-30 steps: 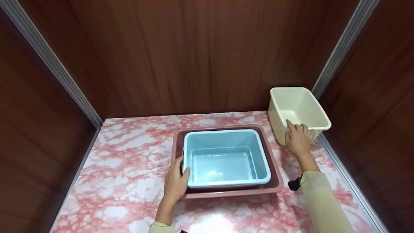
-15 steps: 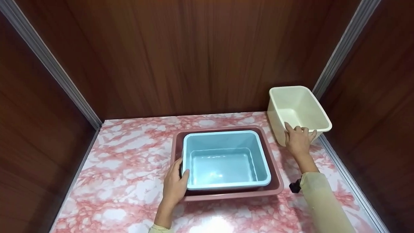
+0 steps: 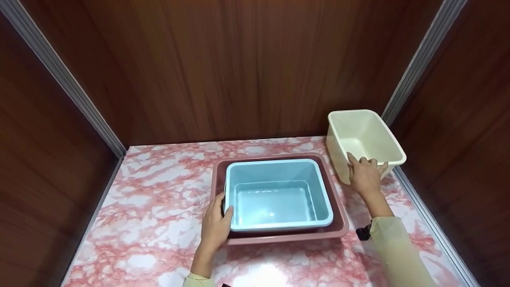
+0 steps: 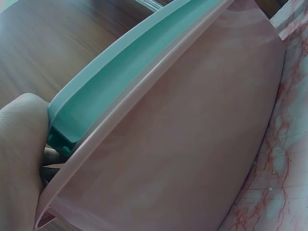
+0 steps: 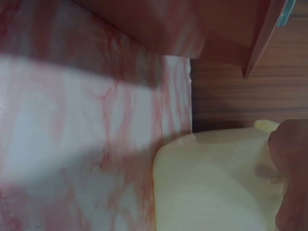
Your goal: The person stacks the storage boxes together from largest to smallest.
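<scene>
A light blue rectangular basin [image 3: 275, 203] sits inside a larger dusky-pink basin [image 3: 287, 239] on the tabletop. My left hand [image 3: 215, 227] grips the blue basin's left rim, thumb over the inside edge and fingers down its outer side. In the left wrist view that hand [image 4: 21, 154] holds the blue rim [image 4: 62, 101] above the pink wall [image 4: 168, 130]. Back right stands a cream, deep rectangular bin [image 3: 338, 155]. My right hand [image 3: 364, 175] holds its near rim, fingers hooked over the edge. Only part of that hand [image 5: 293, 173] shows in the right wrist view, beside the cream wall [image 5: 207, 178].
The table [image 3: 159, 215] has a pink-and-white marbled top. Dark wood panels [image 3: 239, 71] enclose it at the back and both sides, with grey metal strips [image 3: 422, 59] in the corners. The cream bin stands close to the back and right panels.
My right hand and the cream bin have shifted slightly left and toward me. The left hand and the nested basins stay nearly in place.
</scene>
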{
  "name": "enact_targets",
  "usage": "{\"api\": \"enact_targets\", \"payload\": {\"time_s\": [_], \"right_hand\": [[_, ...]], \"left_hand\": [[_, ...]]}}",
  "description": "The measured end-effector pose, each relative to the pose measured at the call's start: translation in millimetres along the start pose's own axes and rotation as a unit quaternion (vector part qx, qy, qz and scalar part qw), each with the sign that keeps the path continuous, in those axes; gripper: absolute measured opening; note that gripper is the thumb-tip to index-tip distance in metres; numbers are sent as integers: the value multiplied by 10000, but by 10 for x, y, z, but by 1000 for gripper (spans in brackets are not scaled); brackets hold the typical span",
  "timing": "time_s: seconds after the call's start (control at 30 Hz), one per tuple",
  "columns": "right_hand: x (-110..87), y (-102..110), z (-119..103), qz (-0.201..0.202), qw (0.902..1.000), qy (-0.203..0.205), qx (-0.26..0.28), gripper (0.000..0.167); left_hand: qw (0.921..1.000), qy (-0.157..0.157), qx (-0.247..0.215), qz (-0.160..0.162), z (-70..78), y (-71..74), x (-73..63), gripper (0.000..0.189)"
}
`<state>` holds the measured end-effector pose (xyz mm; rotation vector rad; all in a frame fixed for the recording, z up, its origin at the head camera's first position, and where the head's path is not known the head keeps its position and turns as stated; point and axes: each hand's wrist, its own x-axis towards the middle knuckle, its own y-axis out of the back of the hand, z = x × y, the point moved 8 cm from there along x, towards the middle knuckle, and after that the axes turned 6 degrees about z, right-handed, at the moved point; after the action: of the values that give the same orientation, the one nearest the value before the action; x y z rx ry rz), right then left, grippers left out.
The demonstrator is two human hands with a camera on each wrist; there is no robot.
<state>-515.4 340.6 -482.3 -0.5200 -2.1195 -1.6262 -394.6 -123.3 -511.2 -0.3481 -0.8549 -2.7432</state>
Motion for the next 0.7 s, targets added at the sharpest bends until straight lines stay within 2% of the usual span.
{"api": "enact_targets", "payload": {"time_s": [0.57,0.7], "right_hand": [[-263,147,-196,-122,9999,8,72,41],[-334,205,-232,-73,9999,62,113,40]], "left_hand": [[10000,-45,-8,85,31,21,19,48],[10000,-5,-39,19,20,4,6,48]]}}
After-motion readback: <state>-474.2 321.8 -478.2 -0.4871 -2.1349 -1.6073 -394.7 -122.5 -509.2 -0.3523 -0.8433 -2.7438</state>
